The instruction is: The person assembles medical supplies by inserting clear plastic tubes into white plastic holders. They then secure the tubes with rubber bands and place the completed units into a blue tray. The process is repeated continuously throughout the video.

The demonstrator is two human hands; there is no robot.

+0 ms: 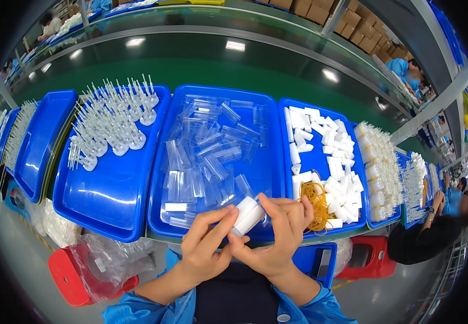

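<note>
Left hand [206, 245] and right hand [273, 237] pinched white cylinder [249, 215], grip two-sided, likely for steadiness; clear tubes [215, 167] sat in blue tray [269, 175], probably for reach.

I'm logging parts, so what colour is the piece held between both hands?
The held piece is mostly white, seen best in the head view.

A green conveyor belt [191, 60], blue parts trays [101, 202] and stacked cartons [361, 31] show a factory.
</note>
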